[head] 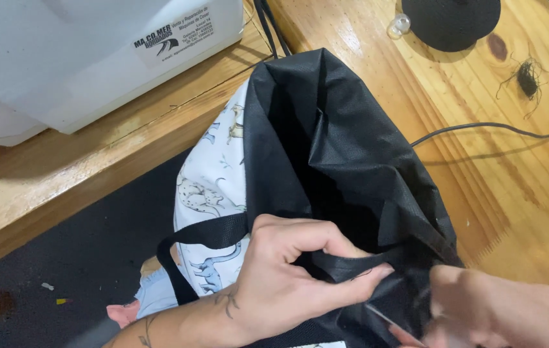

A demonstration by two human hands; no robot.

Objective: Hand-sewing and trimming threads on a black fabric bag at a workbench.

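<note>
In the upper left of the frame sits a white machine housing [81, 58], smooth and hard, on a pale varnished wooden table [512, 193]; below it a dark floor mat [75, 270] fills the lower left. In the middle stands the bag [326, 161]: a white printed outer cloth with animal drawings, a matte black lining turned up and creased, and a flat woven black strap [203, 235] looping off its left side. The left hand [287, 277] is at lower centre, thumb and fingers pinched on a folded edge of the black lining at the bag's mouth. The right hand [506, 316], blurred at lower right, is closed around a thin tool, likely small scissors [390, 328], though the blur leaves that unsure. The step looks like trimming or tidying the lining seam; the next move calls for keeping the fold taut and steady. At upper right lie a round black disc [451, 22], a thread tuft [527, 77] and a black cable [500, 127].
</note>
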